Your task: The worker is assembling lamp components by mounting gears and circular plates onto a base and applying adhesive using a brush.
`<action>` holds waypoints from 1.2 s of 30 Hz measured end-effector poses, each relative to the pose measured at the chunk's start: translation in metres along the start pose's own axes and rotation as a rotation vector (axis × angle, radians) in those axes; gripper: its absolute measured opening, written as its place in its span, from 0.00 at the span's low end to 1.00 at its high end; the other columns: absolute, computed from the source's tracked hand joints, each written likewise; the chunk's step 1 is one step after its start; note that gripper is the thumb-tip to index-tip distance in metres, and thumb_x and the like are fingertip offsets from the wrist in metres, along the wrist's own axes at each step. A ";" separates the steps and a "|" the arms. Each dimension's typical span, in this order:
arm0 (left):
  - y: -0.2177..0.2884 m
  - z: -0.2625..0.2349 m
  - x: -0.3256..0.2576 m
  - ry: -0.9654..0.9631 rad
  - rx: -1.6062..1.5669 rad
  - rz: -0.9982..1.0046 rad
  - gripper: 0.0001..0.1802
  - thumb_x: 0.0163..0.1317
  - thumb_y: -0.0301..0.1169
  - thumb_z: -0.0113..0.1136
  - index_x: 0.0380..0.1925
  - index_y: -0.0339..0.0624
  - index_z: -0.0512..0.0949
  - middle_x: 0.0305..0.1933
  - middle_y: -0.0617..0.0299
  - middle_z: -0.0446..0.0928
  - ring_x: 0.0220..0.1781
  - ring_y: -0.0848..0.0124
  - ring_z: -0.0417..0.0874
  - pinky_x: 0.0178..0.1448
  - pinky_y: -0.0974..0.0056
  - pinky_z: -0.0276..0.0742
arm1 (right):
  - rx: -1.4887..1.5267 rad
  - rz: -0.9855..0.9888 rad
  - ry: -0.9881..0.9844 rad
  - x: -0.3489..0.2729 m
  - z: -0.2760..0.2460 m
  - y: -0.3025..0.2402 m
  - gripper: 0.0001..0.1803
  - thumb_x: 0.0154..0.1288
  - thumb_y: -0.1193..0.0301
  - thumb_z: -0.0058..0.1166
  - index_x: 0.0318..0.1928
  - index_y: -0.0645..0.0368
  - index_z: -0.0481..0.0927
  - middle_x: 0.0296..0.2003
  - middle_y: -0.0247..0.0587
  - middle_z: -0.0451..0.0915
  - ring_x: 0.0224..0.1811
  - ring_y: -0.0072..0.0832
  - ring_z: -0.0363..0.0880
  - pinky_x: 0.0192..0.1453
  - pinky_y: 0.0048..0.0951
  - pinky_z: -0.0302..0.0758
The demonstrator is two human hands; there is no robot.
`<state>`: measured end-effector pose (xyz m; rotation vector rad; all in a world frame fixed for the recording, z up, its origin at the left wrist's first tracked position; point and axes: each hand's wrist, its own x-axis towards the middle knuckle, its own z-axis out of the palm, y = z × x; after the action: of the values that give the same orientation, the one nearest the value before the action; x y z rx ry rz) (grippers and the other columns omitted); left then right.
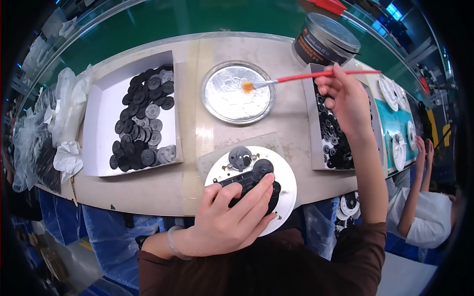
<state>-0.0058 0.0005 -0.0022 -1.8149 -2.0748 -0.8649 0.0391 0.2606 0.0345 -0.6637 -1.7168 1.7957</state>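
Observation:
My right hand [348,96] is raised at the right, its fingers pinched round the red handle of a thin brush [301,77]. The brush lies nearly level, with orange-coloured stuff on its bristle end over a shiny round metal lid [219,93]. My left hand [232,214] curls over a black gear assembly [229,183] mounted on a white round plate [284,170], fingers against the black parts. Several dark gears show on the plate; one grey gear [240,157] lies near its far edge. The palm hides part of the assembly.
A white box [101,130] of dark toothed discs stands at the left, another box [314,143] of small black gears at the right. Behind that is a round tin [326,39]. Crumpled plastic [32,130] lies far left. A co-worker's hands [424,148] are at the right.

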 end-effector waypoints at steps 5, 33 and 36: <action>0.000 0.000 0.000 -0.013 0.003 0.002 0.21 0.38 0.36 0.66 0.36 0.41 0.77 0.48 0.68 0.76 0.30 0.70 0.61 0.36 0.68 0.58 | 0.228 0.220 0.023 -0.029 -0.024 0.000 0.09 0.65 0.66 0.43 0.36 0.59 0.70 0.24 0.33 0.73 0.22 0.14 0.70 0.15 0.10 0.61; -0.001 -0.001 0.001 0.000 0.008 0.004 0.20 0.38 0.35 0.65 0.34 0.42 0.77 0.47 0.67 0.76 0.29 0.70 0.62 0.37 0.68 0.58 | -0.863 -0.753 -0.382 0.012 0.057 0.012 0.05 0.61 0.75 0.47 0.34 0.65 0.74 0.25 0.38 0.77 0.25 0.19 0.75 0.24 0.16 0.72; -0.002 0.000 0.001 0.005 0.002 0.003 0.20 0.38 0.36 0.65 0.34 0.42 0.77 0.47 0.67 0.76 0.30 0.70 0.62 0.37 0.68 0.58 | -0.527 -0.506 -0.232 0.009 0.048 0.008 0.08 0.63 0.72 0.45 0.35 0.65 0.73 0.25 0.39 0.76 0.25 0.19 0.74 0.23 0.15 0.71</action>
<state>-0.0074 0.0009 -0.0024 -1.8123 -2.0684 -0.8659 -0.0015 0.2322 0.0291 -0.1816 -2.2929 1.1084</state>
